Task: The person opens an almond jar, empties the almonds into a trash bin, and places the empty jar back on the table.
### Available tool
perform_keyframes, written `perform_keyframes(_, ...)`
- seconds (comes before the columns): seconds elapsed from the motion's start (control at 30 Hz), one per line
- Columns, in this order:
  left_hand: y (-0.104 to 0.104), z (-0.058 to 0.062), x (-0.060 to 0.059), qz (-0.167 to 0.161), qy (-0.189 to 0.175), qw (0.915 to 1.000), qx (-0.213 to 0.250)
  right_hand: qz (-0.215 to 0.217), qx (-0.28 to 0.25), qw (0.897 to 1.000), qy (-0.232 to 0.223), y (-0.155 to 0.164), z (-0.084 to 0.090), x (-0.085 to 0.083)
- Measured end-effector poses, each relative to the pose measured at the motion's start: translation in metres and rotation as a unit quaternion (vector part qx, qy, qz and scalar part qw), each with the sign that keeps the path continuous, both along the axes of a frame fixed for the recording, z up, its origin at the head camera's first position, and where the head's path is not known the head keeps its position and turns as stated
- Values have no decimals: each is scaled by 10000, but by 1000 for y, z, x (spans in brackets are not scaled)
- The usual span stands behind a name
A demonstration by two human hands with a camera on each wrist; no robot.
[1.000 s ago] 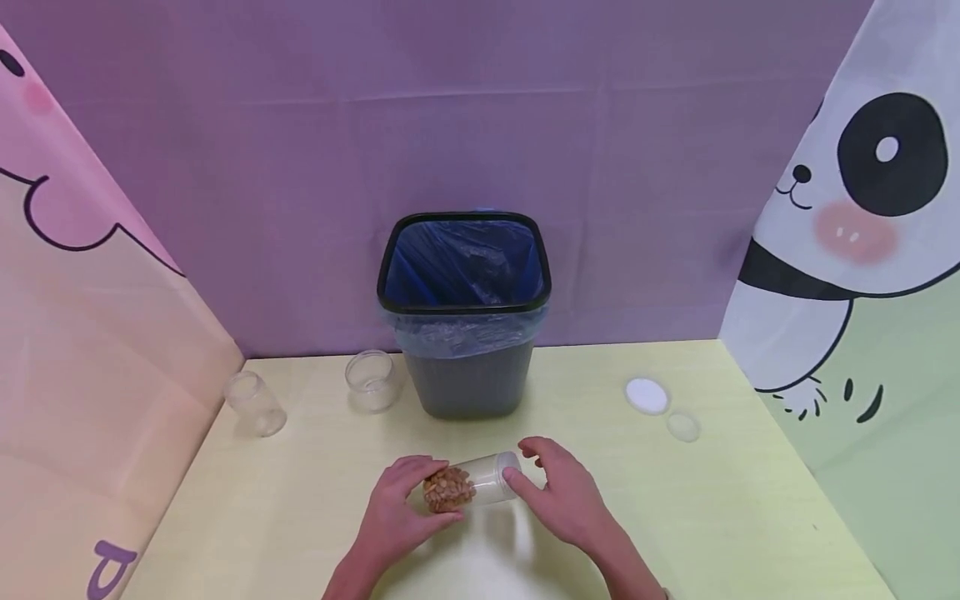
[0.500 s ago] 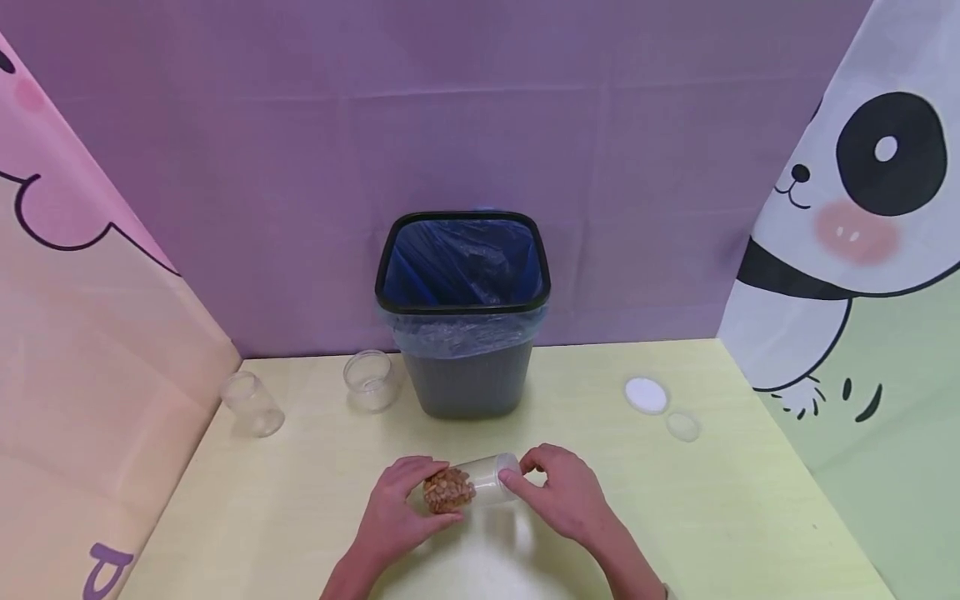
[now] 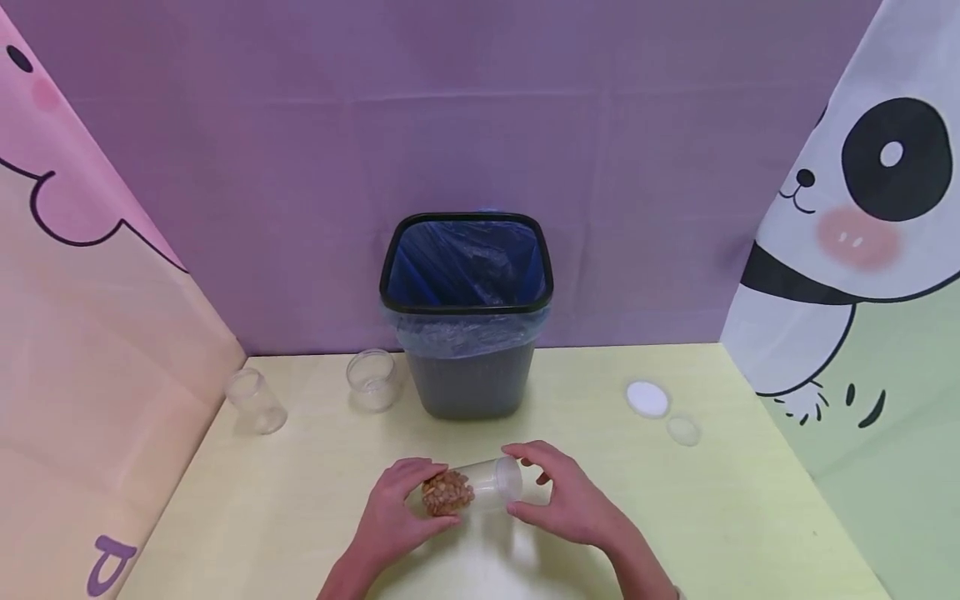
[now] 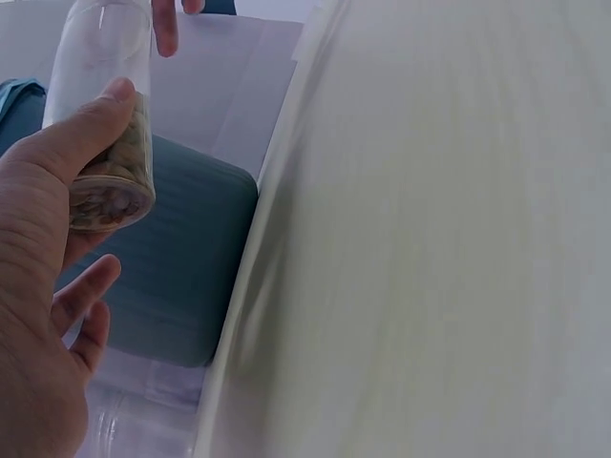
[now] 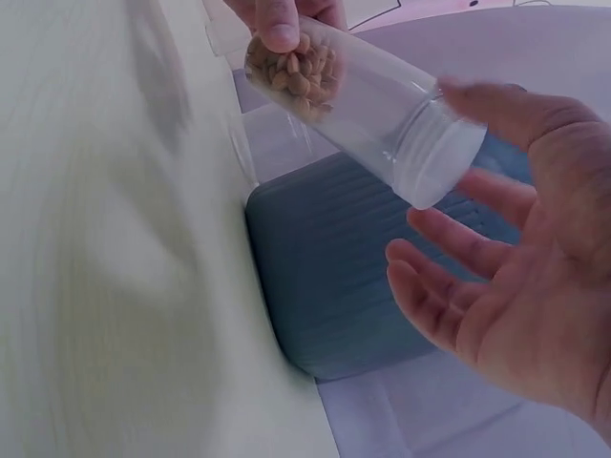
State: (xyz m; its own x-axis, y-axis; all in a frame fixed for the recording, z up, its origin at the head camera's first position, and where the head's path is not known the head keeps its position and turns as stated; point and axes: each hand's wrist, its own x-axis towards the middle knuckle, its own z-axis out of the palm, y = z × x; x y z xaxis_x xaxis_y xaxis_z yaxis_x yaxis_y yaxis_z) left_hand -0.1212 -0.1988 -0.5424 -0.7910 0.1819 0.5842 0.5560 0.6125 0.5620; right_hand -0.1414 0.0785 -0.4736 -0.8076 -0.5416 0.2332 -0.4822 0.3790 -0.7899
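Note:
A clear jar (image 3: pixel 482 479) lies on its side in the air between my hands, low in the head view. Small brown nut-like pieces (image 3: pixel 447 492) are gathered at its base, on the left. My left hand (image 3: pixel 393 510) grips that end between thumb and fingers. At the other end is a pale translucent lid (image 5: pixel 441 157). My right hand (image 3: pixel 562 496) spans this lid, with thumb and forefinger at opposite sides of its edge. The other fingers of the right hand (image 5: pixel 544 277) are loosely bent, away from the jar in the right wrist view.
Behind the jar stands a grey bin (image 3: pixel 468 383) lined with a blue bag (image 3: pixel 465 333). Left of it are a short clear tub (image 3: pixel 372 385) and a taller clear jar (image 3: pixel 257 402). A white disc (image 3: pixel 647 399) and a translucent disc (image 3: pixel 683 430) lie at the right.
My right thumb has moved from the lid's near face down to its lower edge, and the forefinger has come to its upper edge. The left hand and jar have barely moved.

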Motion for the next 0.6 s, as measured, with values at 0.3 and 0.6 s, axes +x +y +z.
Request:
perform_keyframes(0.3, 2, 5, 1, -16, -22, 10000, 41, -1133, 903, 9886, -412, -7, 3, 5)
perform_keyframes(0.6, 2, 12, -2, -2, -196, 9997, -110, -1304, 1558, 9785, -352, -6, 13, 7)
